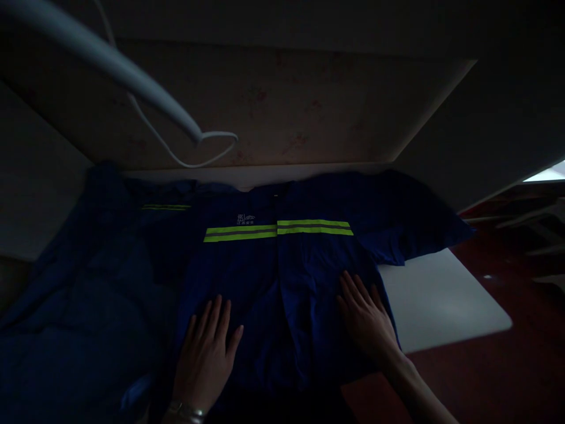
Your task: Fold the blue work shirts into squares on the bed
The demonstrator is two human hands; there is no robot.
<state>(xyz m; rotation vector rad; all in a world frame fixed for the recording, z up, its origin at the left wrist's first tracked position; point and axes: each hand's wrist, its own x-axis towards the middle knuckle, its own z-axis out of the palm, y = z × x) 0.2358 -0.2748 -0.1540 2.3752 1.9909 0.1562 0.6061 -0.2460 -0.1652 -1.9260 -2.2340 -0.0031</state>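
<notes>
A dark blue work shirt (256, 271) lies spread front up on a white table (445, 300), its collar toward the wall. Yellow-green reflective strips (315, 227) cross its chest, and a small pale logo sits above the left strip. My left hand (207, 347) rests flat on the lower left of the shirt, fingers stretched out. Flat on the lower right side, near the side seam, is my right hand (364, 315), its fingers also extended. Neither hand grips the cloth. Folds run down the front between them, and the bottom hem is lost in shadow.
Another blue garment (101, 282) with a reflective strip lies heaped at the left. A white tube (145, 91) with a looped cord (216, 134) hangs at upper left. Behind the table stands a flower-patterned panel (291, 112). The floor (498, 377) is red; the scene is dim.
</notes>
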